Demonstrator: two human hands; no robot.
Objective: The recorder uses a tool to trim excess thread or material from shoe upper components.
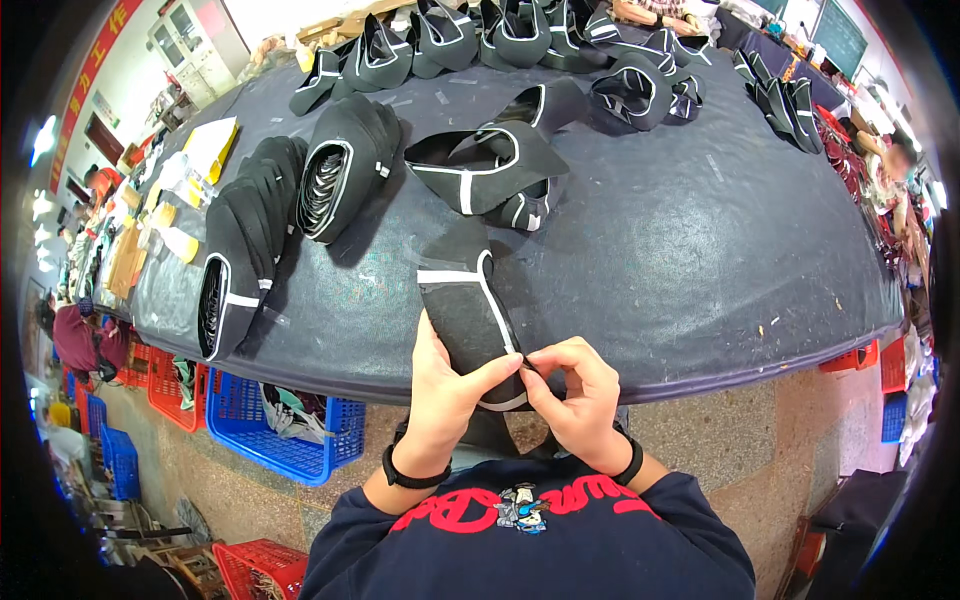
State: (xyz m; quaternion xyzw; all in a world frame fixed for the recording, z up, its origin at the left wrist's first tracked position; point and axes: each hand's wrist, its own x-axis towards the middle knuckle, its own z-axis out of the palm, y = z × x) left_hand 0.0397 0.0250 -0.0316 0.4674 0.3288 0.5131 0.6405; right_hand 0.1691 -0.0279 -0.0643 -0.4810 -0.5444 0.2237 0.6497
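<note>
A black shoe upper (pixel 460 318) with white tape along its edges is held upright at the near edge of the table. My left hand (pixel 443 392) is closed round its lower left side, the thumb pressed on the taped rim. Thumb and forefinger of my right hand (pixel 577 392) pinch that rim from the right, close to the left thumb tip. What the hidden left fingers touch behind the piece cannot be seen. Just beyond it, a loose open upper (pixel 530 168) lies on its side over another small taped piece (pixel 527 207).
Two nested stacks of uppers, one nearer (pixel 237 255) and one farther (pixel 345 165), lie on the dark table (pixel 680 270). More uppers (pixel 445 40) line its far side. A bottle with yellow contents (pixel 178 243) stands at left. Blue (pixel 285 435) and red (pixel 262 568) baskets sit on the floor.
</note>
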